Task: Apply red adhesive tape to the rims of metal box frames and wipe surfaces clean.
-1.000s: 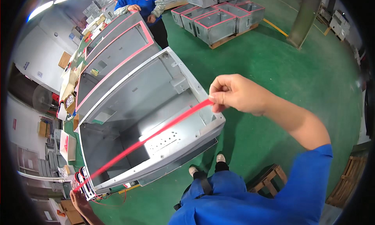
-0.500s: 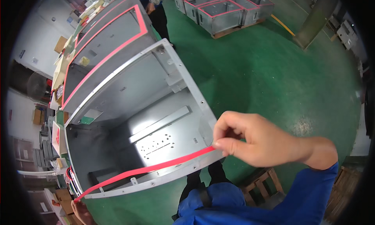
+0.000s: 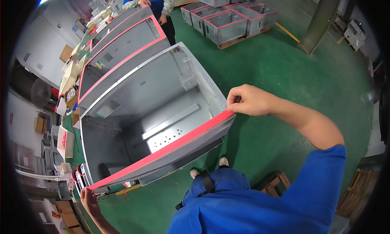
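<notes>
A large open-topped grey metal box (image 3: 154, 85) stands before me. Along its near rim a long red strip (image 3: 170, 149) is stretched straight, covering the rim's top in this view. At the far right corner my right hand (image 3: 254, 100) pinches the strip's right end between thumb and fingers. My left hand (image 3: 88, 199) is closed at the other end, by the near left corner, its fingertips at the strip. The left and far rims of this box show bare metal. Whether the strip is stuck down along its whole length, I cannot tell.
Behind stands a similar box (image 3: 126, 55) with red strip round its rim. A co-worker in blue (image 3: 152, 2) touches a further one. More boxes (image 3: 227, 22) sit on a pallet. A white bin (image 3: 65, 142) lies left; a wooden pallet (image 3: 276, 183) is low right.
The strip, earlier showing inside the near rim with the rim's screw holes exposed, now covers that rim. My right hand has moved farther away from me, and my view has shifted.
</notes>
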`<state>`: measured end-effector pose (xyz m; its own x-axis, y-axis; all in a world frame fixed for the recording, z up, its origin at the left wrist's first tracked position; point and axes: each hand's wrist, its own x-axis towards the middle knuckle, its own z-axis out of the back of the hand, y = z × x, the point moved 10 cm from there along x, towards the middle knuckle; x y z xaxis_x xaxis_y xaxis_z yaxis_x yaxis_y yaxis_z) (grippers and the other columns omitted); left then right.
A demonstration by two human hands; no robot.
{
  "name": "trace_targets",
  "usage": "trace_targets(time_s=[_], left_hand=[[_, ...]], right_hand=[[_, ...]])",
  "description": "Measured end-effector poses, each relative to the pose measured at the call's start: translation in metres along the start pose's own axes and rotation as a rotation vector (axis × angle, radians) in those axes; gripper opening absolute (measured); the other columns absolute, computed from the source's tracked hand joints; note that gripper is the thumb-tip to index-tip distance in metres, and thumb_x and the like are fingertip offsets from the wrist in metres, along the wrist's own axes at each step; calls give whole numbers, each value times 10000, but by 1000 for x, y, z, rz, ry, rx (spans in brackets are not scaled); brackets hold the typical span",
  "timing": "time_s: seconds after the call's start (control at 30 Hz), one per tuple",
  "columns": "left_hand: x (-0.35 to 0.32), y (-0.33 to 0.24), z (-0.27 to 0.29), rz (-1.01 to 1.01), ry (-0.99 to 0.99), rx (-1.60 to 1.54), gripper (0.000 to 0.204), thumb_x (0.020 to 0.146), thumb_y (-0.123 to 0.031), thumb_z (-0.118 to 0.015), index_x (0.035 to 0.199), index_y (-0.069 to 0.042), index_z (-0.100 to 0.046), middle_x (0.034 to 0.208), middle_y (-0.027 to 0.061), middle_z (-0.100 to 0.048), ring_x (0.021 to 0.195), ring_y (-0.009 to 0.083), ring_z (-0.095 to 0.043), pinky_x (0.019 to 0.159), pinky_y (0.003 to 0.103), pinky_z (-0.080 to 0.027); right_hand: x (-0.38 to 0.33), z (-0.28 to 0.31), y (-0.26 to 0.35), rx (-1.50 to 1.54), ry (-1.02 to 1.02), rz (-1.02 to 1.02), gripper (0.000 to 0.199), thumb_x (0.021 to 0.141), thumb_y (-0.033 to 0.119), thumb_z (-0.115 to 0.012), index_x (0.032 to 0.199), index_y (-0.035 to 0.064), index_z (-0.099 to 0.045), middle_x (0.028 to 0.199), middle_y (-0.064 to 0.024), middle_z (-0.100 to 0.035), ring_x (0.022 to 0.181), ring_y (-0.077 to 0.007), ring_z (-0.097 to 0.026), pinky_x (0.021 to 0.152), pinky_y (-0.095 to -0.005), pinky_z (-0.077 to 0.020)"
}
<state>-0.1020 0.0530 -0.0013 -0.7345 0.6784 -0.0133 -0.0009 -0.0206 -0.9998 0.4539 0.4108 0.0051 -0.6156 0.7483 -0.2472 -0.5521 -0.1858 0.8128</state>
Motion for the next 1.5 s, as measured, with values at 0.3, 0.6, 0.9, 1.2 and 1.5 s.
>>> trace_targets(time_s=[0.3,0.6,0.9,1.2,1.5], left_hand=[[3,11,-3,17,-3,-13,41,802,-109,-580,805,-82,-550,735,-7,-587,580,30,-515,428,135,-368],[5,5,-11,7,-38,43,30,811,-94,-568,807,-91,-539,667,-33,-545,554,20,-496,413,132,-349],[10,8,-10,18,-67,79,41,801,-90,-577,790,-108,-542,633,-49,-532,506,10,-478,372,124,-326],[10,8,-11,22,-68,70,46,795,-83,-582,778,-105,-545,611,-49,-523,479,7,-456,371,129,-311],[10,7,-11,8,-61,64,50,795,-84,-585,769,-101,-546,609,-48,-518,477,8,-453,372,128,-312]], right_hand=[[-2,-4,-8,54,29,-45,177,724,166,-612,785,1,-596,733,-72,-582,651,-141,-534,571,-275,-433],[-2,-4,-11,70,35,-51,134,733,132,-614,752,2,-589,692,-39,-576,653,-96,-526,594,-239,-431],[-3,-4,-10,83,45,-61,134,727,134,-620,739,5,-583,685,-38,-571,647,-94,-522,587,-234,-428],[-2,-4,-10,86,44,-22,130,721,128,-623,731,5,-584,686,-39,-573,652,-92,-522,594,-235,-430],[-3,-4,-9,93,46,-13,123,720,125,-624,731,9,-583,688,-33,-573,652,-88,-523,596,-233,-429]])
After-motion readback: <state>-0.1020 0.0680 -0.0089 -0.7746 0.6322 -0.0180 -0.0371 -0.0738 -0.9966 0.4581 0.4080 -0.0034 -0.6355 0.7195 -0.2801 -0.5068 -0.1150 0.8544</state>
